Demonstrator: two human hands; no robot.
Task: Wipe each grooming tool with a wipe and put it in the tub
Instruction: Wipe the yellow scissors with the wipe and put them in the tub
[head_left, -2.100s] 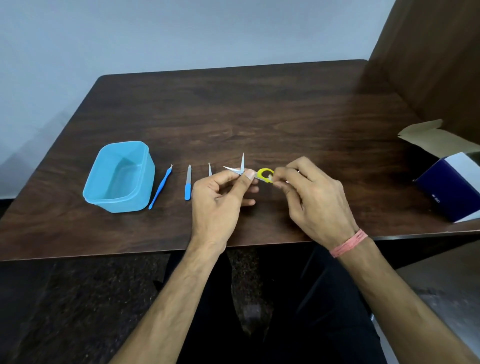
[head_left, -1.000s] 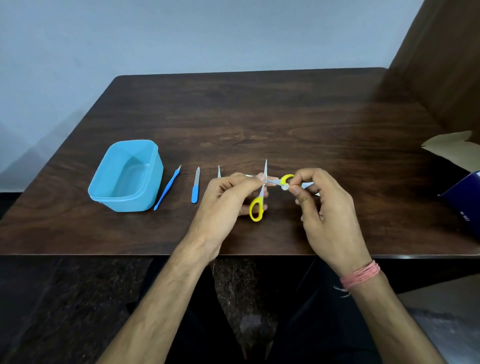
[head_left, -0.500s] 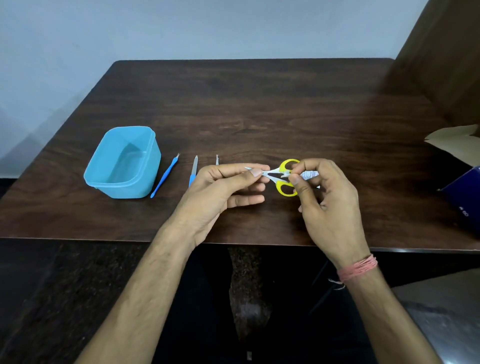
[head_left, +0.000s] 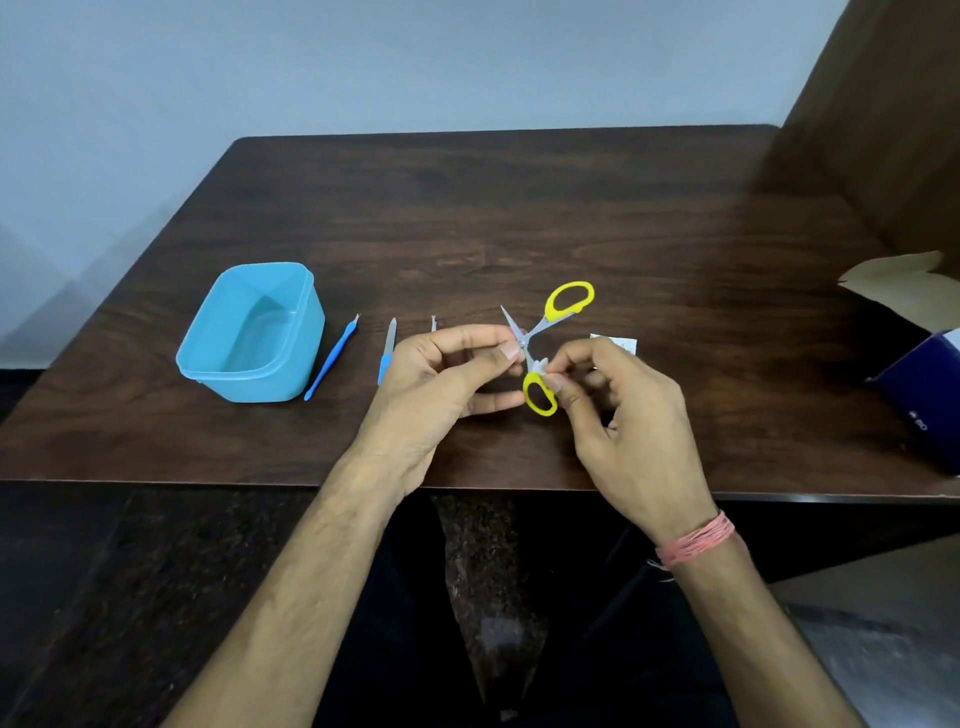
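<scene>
Small yellow-handled scissors (head_left: 566, 301) are spread open above the table. My left hand (head_left: 441, 379) pinches them at the pivot and blade. My right hand (head_left: 623, 415) pinches a small white wipe (head_left: 539, 367) against the metal just above the lower yellow ring. The light blue tub (head_left: 249, 374) stands at the left and looks empty. Between the tub and my left hand lie a blue cuticle pusher (head_left: 332, 358), a blue-handled file (head_left: 387, 348) and a metal tool tip (head_left: 434, 323), partly hidden by my hand.
A torn white wipe sachet (head_left: 621, 343) lies just behind my right hand. A dark blue box (head_left: 924, 400) with an open brown flap (head_left: 898, 283) sits at the table's right edge. A wooden panel rises at the back right.
The scissors have turned and spread: one yellow ring now points up and away, the other down toward me. My right hand's wipe has moved onto the metal by the lower ring.
</scene>
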